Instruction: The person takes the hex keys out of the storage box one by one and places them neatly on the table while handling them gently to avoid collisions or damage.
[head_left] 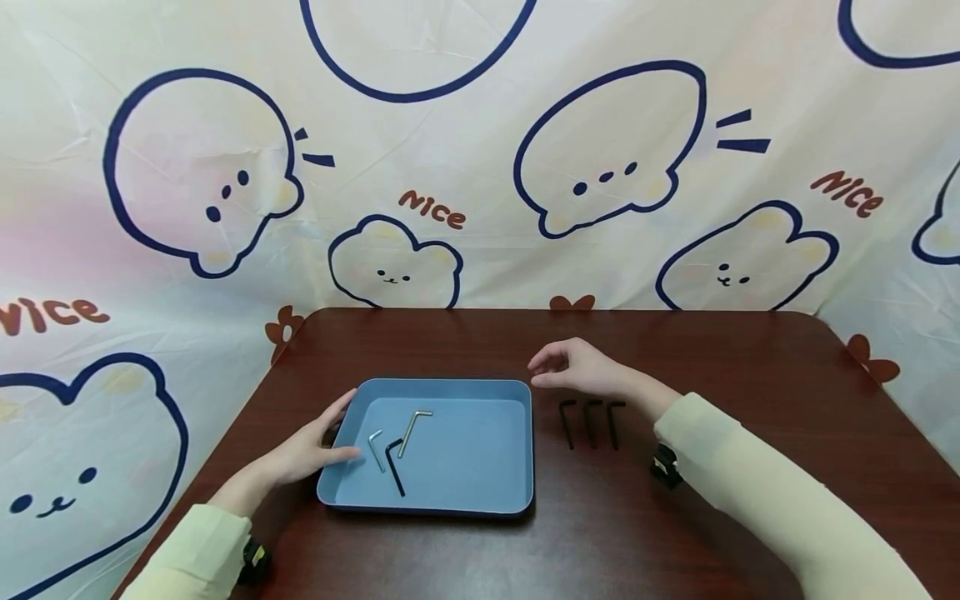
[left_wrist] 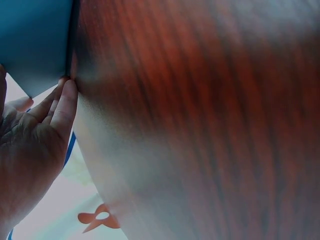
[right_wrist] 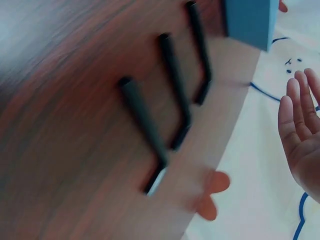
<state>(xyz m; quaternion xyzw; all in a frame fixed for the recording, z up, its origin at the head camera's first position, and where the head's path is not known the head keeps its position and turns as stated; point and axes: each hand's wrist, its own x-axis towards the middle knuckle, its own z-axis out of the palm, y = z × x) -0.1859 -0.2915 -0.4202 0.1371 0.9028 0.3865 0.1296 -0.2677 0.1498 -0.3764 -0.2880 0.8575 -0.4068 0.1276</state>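
Note:
My left hand (head_left: 303, 446) grips the left side of a shallow blue tray (head_left: 465, 450), thumb over the rim and fingers along the outer wall. Inside the tray, towards its left, lie a short silver hex key (head_left: 377, 451), a longer silver hex key (head_left: 408, 433) and a black hex key (head_left: 393, 467). My right hand (head_left: 577, 365) hovers beyond the tray's far right corner with loosely bent fingers and nothing in them. Nearer me than that hand, three black hex keys lie side by side on the table: the left one (head_left: 566, 425), the middle one (head_left: 590, 425) and the right one (head_left: 613, 427).
A dark reddish-brown wooden table (head_left: 600, 542) carries everything. Behind it and at both sides hangs a pale cloth (head_left: 480, 167) printed with cartoon bears. The table's far edge runs a short way behind my right hand.

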